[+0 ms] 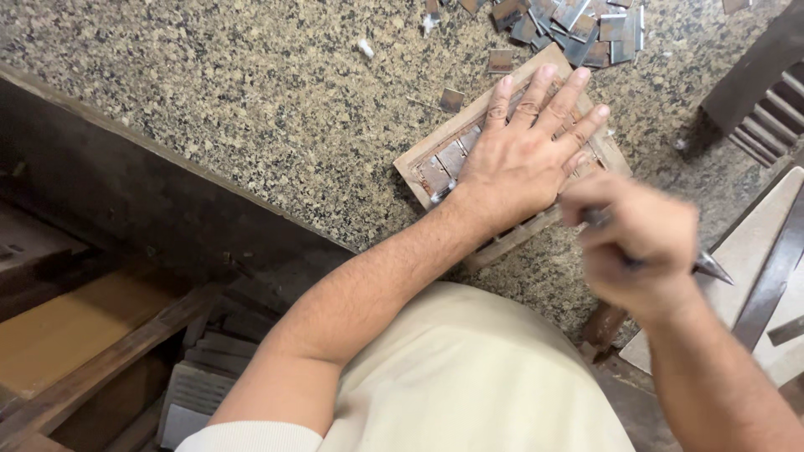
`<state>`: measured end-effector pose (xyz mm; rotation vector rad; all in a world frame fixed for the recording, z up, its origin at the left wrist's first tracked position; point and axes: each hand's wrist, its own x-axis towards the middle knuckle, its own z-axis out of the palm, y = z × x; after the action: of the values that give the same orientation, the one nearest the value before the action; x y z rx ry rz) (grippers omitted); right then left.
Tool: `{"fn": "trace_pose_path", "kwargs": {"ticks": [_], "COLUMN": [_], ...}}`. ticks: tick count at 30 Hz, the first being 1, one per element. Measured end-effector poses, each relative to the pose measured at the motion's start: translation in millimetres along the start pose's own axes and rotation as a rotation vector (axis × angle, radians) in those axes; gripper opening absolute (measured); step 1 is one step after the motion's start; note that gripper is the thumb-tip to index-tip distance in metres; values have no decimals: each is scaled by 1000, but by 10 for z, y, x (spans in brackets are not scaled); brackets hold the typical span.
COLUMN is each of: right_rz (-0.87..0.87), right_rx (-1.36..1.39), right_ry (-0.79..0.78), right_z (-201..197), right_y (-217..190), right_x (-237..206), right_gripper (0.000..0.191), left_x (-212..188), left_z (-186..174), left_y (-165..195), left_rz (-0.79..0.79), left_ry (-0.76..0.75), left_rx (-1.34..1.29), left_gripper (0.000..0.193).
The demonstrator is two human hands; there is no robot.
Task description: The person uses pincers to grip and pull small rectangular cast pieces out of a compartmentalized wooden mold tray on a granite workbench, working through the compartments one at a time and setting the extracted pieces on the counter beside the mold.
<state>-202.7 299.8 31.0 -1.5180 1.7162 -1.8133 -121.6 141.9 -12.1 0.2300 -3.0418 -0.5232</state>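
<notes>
My left hand (526, 146) lies flat, fingers spread, on a small wooden frame (416, 164) that rests on the speckled granite counter (251, 109). Thin grey metal pieces (448, 159) sit in rows inside the frame, partly hidden under my palm. My right hand (641, 243) is blurred, just right of the frame, closed around a pointed metal tool (712, 268) whose tip sticks out to the right.
A heap of small grey metal pieces (578, 25) lies at the counter's far edge, with loose ones (452, 99) nearby. A dark wooden slatted piece (766, 92) stands at the right. A pale board (754, 243) is at the right. Wooden shelves (75, 326) sit below left.
</notes>
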Motion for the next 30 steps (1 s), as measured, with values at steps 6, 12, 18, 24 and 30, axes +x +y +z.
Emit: {"fn": "trace_pose_path", "kwargs": {"ticks": [6,12,18,24,30], "right_rz": [109,183,226,278,517], "right_rx": [233,353,429,489,647], "right_ry": [144,216,305,361,362], "right_z": [-270,-744,-518,-287,-141], "right_y": [-484,-315,-225,-339,-230], "right_x": [219,577,498,218,-17], "right_gripper": [20,15,21,32,33], "left_x": [-67,-11,-18,-333,-386], "left_z": [-79,-158,-165,-282,-277], "left_y": [34,60,-4,-198,-165], "left_rz": [2,-6,-59,33,23], "left_ry": [-71,-85,-88,87,-59], "left_rx": [26,30,-203,-197,-132], "left_gripper": [62,54,60,61,68]}}
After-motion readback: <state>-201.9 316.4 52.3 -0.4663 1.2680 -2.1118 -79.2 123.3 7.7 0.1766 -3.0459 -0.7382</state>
